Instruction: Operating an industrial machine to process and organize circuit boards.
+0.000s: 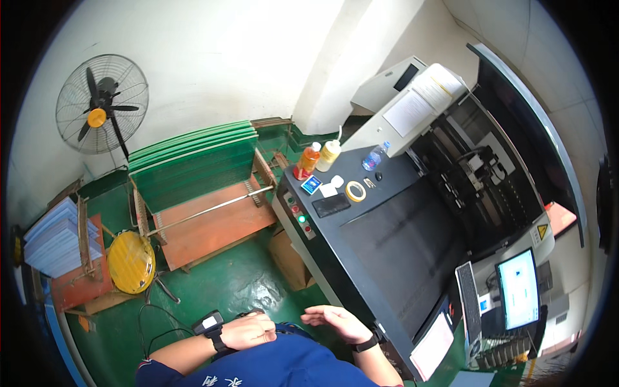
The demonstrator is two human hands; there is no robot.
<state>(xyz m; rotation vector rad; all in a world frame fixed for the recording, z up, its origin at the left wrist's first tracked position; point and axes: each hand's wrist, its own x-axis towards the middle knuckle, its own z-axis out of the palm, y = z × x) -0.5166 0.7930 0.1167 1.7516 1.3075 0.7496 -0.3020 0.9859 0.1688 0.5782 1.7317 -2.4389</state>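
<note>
My left hand (248, 331) is in front of my waist, its fingers curled in toward my blue shirt. What they hold, if anything, is hidden; a dark edge shows just behind the knuckles. To its right, my right hand (338, 322) hovers with fingers stretched out and pressed side by side, holding nothing. It is nearest to the front side of a large dark machine bed (400, 251). Black bands circle both wrists. A small black-and-white device (208, 321) with a black cable sits beside my left wrist.
On the machine's left ledge are a phone (331, 205), a tape roll (355, 191), an orange drink bottle (307, 161), a squeeze bottle (329, 156) and a water bottle (376, 156). A monitor (518, 289) stands right. Leftward are a yellow stool (131, 262), a rack of green-edged sheets (193, 171) and a fan (102, 104).
</note>
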